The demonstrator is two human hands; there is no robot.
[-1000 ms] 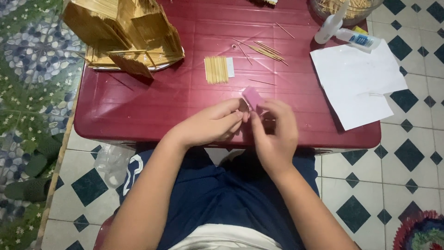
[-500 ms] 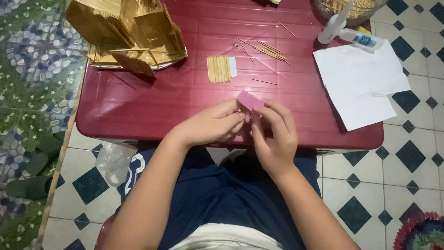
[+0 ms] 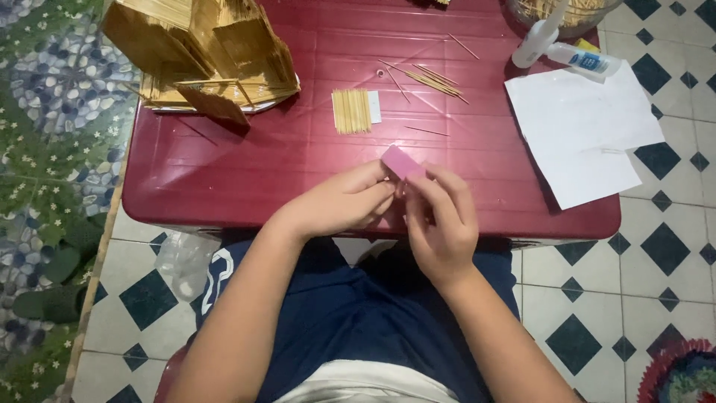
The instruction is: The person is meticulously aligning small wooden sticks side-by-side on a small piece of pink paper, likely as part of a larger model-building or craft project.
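Both hands on the pink block

Right now my left hand point(image 3: 339, 205) and my right hand point(image 3: 440, 220) meet just below the middle of the frame, over the near edge of the dark red worktop point(image 3: 246, 172). Between them sits a small pink block point(image 3: 401, 162); the fingers of both hands are pinched on it from either side, thumbs underneath, so it is tilted and lifted clear of the worktop.

Just above the block lies a neat bundle of short wooden sticks point(image 3: 352, 110), with loose sticks point(image 3: 429, 77) scattered to its upper right. A house model point(image 3: 201, 56) built from sticks stands in the upper left. White paper point(image 3: 582, 134) lies at the right edge, and glue bottles point(image 3: 574, 56) rest above it.
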